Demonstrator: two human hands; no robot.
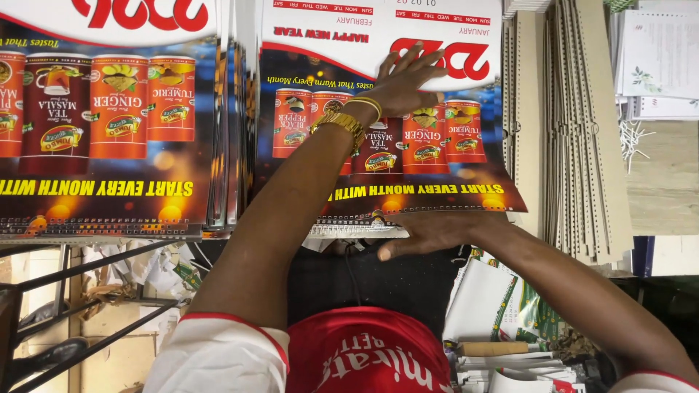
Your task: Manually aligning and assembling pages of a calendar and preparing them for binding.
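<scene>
Glossy calendar sheet (408, 164) lies in front of me on the bench, top of a stack, printed w/ a row of orange and dark red tins on a dark ground, white month block at the far end. My left hand (404, 84) is flat on it, fingers spread wide, palm down on the white part just past the tins, not gripping, only pressing. Gold watch (336, 122) and thin bangles (366, 104) sit at that wrist. My right hand (429, 231) lies at the sheet's near edge, fingers stretched out together along the punched edge, touching it; can't tell if any fingertip curls under the paper, so no real hold that I see. Wire binding (357, 230) shows just beside that hand, under the near edge.

2nd stack (109, 131) of the same print sits to the left, apart from both hands, w/ sheet edges standing between the two stacks. Right of my sheet is a fan of plain brown boards (582, 131) w/ punched holes along one side, near but not touching my hands. Below the bench edge, by my right forearm, loose white and green paper (502, 306) is piled
</scene>
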